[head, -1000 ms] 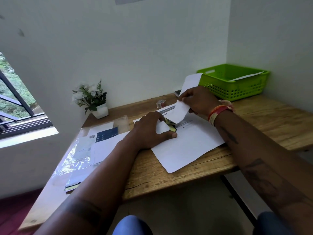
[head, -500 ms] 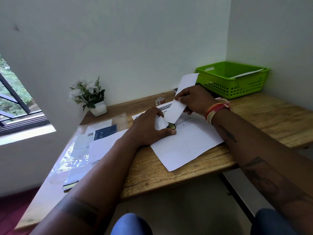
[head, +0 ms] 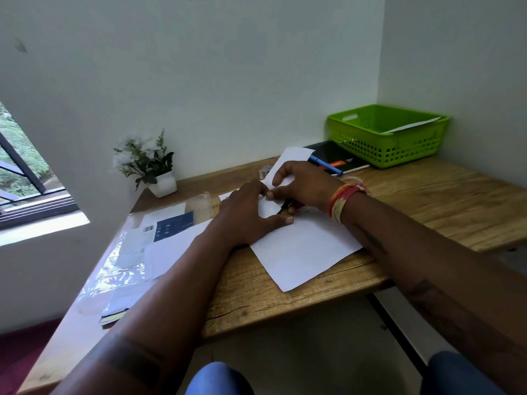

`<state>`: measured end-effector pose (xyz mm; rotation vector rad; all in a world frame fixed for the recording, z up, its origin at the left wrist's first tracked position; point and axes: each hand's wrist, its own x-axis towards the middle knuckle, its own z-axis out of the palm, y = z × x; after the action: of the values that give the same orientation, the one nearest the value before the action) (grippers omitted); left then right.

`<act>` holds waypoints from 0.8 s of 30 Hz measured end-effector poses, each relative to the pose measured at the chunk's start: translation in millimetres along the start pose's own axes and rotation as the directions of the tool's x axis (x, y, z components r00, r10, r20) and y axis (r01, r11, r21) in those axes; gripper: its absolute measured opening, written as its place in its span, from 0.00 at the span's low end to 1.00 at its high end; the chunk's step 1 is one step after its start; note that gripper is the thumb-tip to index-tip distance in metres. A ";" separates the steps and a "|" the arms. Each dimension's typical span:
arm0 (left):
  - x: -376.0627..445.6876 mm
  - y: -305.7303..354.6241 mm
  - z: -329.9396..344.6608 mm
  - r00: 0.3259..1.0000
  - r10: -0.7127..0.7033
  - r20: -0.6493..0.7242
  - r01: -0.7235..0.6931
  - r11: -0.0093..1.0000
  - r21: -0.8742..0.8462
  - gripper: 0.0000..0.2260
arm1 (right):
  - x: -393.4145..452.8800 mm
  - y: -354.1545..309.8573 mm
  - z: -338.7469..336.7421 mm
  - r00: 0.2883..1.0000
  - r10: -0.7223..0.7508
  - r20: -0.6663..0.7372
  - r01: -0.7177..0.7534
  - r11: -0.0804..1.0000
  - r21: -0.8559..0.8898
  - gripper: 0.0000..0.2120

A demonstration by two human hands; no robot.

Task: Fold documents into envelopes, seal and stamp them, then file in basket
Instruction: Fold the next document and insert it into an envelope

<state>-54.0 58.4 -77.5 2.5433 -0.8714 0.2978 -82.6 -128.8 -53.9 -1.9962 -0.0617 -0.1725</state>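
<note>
Envelope (head: 288, 163), lowered since the previous frame, slants its long axis up toward the back wall, pinched by the right hand (head: 305, 186) while the flat left hand (head: 248, 215) presses its lower end onto the document (head: 302, 249).

Flat white paper sheet (head: 302, 252) overhangs the counter's near edge. Green perforated plastic basket (head: 382, 146) occupies the far right corner, holding one white envelope (head: 413, 126).

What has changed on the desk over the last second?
The right hand has lowered the white paper strip it grips and drawn in until its fingers meet the left hand. This uncovered the black notebook and blue pen. The left hand still presses on the small paper on the large sheet. The green basket and plant stayed put.
</note>
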 end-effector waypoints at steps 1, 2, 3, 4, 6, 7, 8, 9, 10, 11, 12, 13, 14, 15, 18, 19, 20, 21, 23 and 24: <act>0.0 0.1 -0.6 1.000 0.001 -0.007 -0.001 1.000 0.000 0.33 | -1.0 -1.1 -0.8 1.000 -0.005 -0.003 0.005 0.998 -0.070 0.14; 0.0 -0.1 -1.0 1.000 0.002 -0.013 -0.002 1.000 -0.001 0.32 | -1.7 -1.6 -2.4 1.000 0.004 0.007 -0.003 0.993 -0.116 0.13; -0.1 -0.4 -1.3 1.000 0.000 -0.020 0.000 1.000 -0.005 0.32 | -2.1 -2.1 -4.5 0.999 0.030 0.036 -0.025 0.992 -0.125 0.12; -0.1 -0.6 -1.5 1.000 -0.003 -0.029 0.003 1.000 -0.012 0.31 | -2.3 -2.4 -6.9 0.996 0.062 0.066 -0.054 0.993 -0.106 0.12; 0.1 -0.6 -1.8 0.999 -0.009 -0.039 0.008 1.000 -0.027 0.31 | -1.3 -1.4 -11.3 0.991 0.108 0.072 -0.108 0.994 -0.006 0.09; 0.0 -0.1 -1.7 0.999 -0.008 -0.039 0.007 1.000 -0.030 0.31 | -0.9 -0.6 -13.6 0.992 0.115 0.057 -0.118 0.991 0.056 0.07; 0.1 0.2 -1.6 0.999 -0.007 -0.037 0.006 1.000 -0.028 0.31 | -0.2 -0.1 -15.1 0.993 0.112 0.042 -0.116 0.987 0.107 0.06; -0.1 0.4 -1.7 0.999 -0.006 -0.034 0.005 1.000 -0.024 0.32 | 0.3 0.6 -15.9 0.993 0.109 0.034 -0.113 0.984 0.139 0.07; -0.2 0.7 -1.8 1.000 -0.008 -0.029 0.008 1.000 -0.019 0.33 | 0.4 0.6 -15.7 0.993 0.111 0.035 -0.115 0.982 0.149 0.08; -0.3 1.2 -2.0 1.000 -0.014 -0.023 0.013 1.000 -0.014 0.33 | 0.0 0.7 -14.3 0.992 0.118 0.040 -0.122 0.984 0.132 0.09; -0.6 1.6 -2.4 1.000 -0.019 -0.016 0.019 1.000 -0.010 0.33 | -0.3 1.0 -11.9 0.991 0.125 0.046 -0.129 0.987 0.098 0.10; -0.7 2.2 -2.7 1.000 -0.021 -0.010 0.021 1.000 -0.006 0.33 | -0.8 1.3 -9.2 0.990 0.129 0.047 -0.132 0.990 0.058 0.11; -0.4 2.6 -3.0 1.000 -0.021 -0.004 0.021 1.000 -0.004 0.33 | -1.3 1.4 -6.7 0.991 0.128 0.045 -0.129 0.991 0.022 0.12; -0.4 2.7 -3.2 1.000 -0.021 0.001 0.021 1.000 -0.003 0.34 | -1.8 1.6 -4.8 0.992 0.123 0.040 -0.123 0.992 -0.005 0.13; -1.2 2.2 -3.4 1.000 -0.012 -0.006 0.012 1.000 -0.008 0.34 | -1.9 2.9 -3.3 0.994 0.105 0.037 -0.103 0.994 -0.047 0.12; -1.7 1.9 -3.5 1.000 -0.008 -0.015 0.007 1.000 -0.008 0.34 | -2.4 2.9 -3.5 0.995 0.095 0.044 -0.093 0.994 -0.050 0.11; -1.7 2.2 -3.6 1.000 -0.005 -0.021 0.005 1.000 -0.008 0.34 | -2.4 2.5 -3.4 0.995 0.083 0.052 -0.081 0.996 -0.043 0.09; -1.4 2.6 -3.8 1.000 -0.005 -0.023 0.004 1.000 -0.007 0.34 | -2.6 2.4 -2.6 0.996 0.071 0.063 -0.069 0.997 -0.028 0.08; -0.6 3.5 -3.4 1.000 -0.009 -0.021 0.009 1.000 -0.011 0.33 | -3.1 2.2 1.1 0.995 0.054 0.079 -0.054 0.999 -0.002 0.06; -0.4 3.5 -3.1 1.000 -0.010 -0.019 0.010 1.000 -0.013 0.33 | -3.5 2.0 3.4 0.995 0.055 0.084 -0.055 0.998 -0.004 0.06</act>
<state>-56.6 57.6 -73.7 2.5277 -0.8505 0.3118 -85.4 -126.4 -57.6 -2.0043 -0.0600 -0.0532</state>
